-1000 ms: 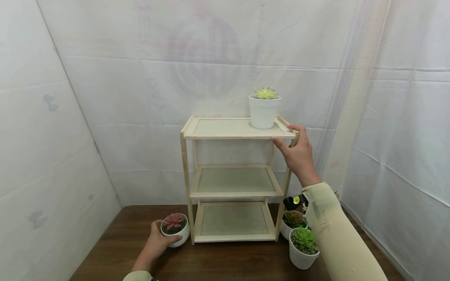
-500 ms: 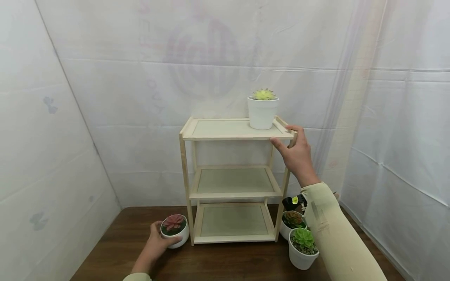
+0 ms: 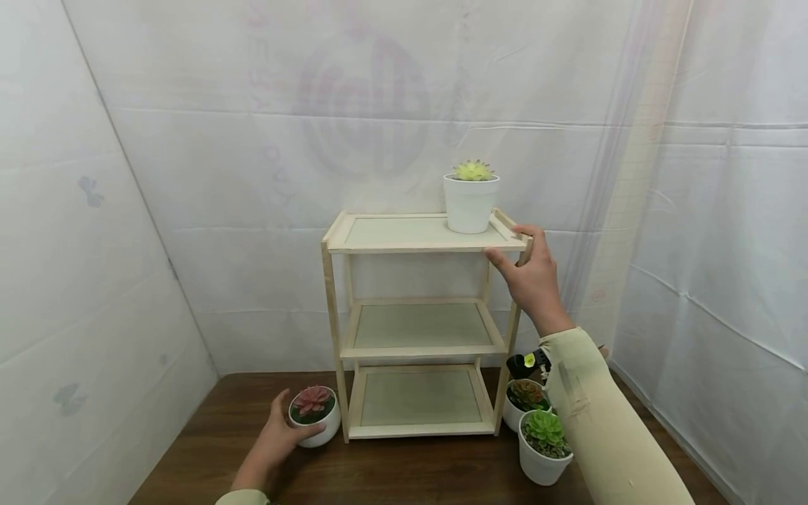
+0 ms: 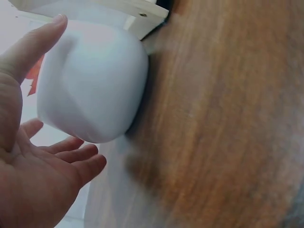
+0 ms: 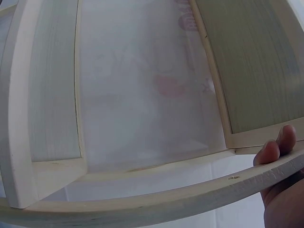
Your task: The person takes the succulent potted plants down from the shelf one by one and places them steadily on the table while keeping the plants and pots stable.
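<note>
My left hand (image 3: 276,433) is beside a round white pot with a pink succulent (image 3: 313,401), which stands on the table against the shelf's left front leg. In the left wrist view the fingers (image 4: 88,168) are spread and apart from the white pot (image 4: 95,80), and the thumb extends along its upper side. My right hand (image 3: 535,280) grips the wooden three-tier shelf (image 3: 426,351) at its top right front corner. Fingertips (image 5: 268,153) curl over the wooden frame in the right wrist view. On the top tier, near the right end, stands a white pot with a yellow-green succulent (image 3: 472,203).
At the shelf's right foot stand a white pot with a reddish-green succulent (image 3: 527,398) and, in front of it, one with a bright green succulent (image 3: 546,445). My right sleeve (image 3: 606,414) passes close by them. White sheeting (image 3: 252,175) encloses the brown table (image 3: 391,470).
The left fingers have come away from the pink succulent's pot, and that hand has shifted slightly left. The pot stays in place. The right hand keeps its grip on the shelf.
</note>
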Motion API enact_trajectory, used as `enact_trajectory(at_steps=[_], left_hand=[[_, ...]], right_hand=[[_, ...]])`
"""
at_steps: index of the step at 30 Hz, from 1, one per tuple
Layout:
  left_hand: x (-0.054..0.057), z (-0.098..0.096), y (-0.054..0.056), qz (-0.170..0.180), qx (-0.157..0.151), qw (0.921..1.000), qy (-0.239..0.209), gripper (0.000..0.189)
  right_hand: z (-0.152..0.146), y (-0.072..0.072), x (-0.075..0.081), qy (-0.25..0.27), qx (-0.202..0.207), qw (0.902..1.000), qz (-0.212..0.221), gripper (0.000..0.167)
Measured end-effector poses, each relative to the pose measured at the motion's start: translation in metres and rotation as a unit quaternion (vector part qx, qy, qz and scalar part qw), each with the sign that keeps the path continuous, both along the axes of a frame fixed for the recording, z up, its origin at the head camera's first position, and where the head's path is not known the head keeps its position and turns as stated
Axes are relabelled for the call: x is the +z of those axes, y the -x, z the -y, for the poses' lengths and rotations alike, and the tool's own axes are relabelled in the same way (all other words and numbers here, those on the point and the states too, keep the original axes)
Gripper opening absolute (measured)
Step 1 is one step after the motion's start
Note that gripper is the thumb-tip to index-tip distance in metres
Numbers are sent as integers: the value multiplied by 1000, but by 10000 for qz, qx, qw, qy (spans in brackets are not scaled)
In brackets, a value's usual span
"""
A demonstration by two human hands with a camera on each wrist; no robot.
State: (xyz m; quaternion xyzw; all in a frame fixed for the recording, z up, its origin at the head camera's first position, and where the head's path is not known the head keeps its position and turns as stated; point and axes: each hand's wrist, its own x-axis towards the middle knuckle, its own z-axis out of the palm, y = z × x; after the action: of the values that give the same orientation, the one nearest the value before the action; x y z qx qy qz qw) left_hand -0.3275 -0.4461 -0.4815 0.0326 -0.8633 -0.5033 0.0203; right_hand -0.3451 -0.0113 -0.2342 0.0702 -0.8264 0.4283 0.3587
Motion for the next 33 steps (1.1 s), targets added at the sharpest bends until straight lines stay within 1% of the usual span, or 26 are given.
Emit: enact_trajectory(at_steps=[3,5,9,16,19,25,29,33], left_hand=[[6,1,-1,81,-20,9996,269,118],[10,1,-2,129,-54,9992,370,117],[17,1,-4,159,-127,9985,505,116],[30,0,-5,191,-141,9966,791,114],[36,-1,-6,202,-158,9963,816,113],[51,-5,-9,287,-239,9970,675,112],[58,-8,-11,315,-227,9965,733,112],[64,-9,-12,373,-248,9968,658,112]], right_hand=[[0,0,0,16,0,10000,-2,73],[0,0,0,13,-3,10000,-7,73],[-1,0,0,-18,-13,10000,-22,73],[-1,0,0,-55,-7,10000,-20,73],[-1,-1,0,-69,-10,10000,-15,73],[-1,-1,0,-53,-19,10000,-13,73],[-1,0,0,-38,-14,10000,-16,73],[-1,0,-1,-33,-2,10000,-31,73]])
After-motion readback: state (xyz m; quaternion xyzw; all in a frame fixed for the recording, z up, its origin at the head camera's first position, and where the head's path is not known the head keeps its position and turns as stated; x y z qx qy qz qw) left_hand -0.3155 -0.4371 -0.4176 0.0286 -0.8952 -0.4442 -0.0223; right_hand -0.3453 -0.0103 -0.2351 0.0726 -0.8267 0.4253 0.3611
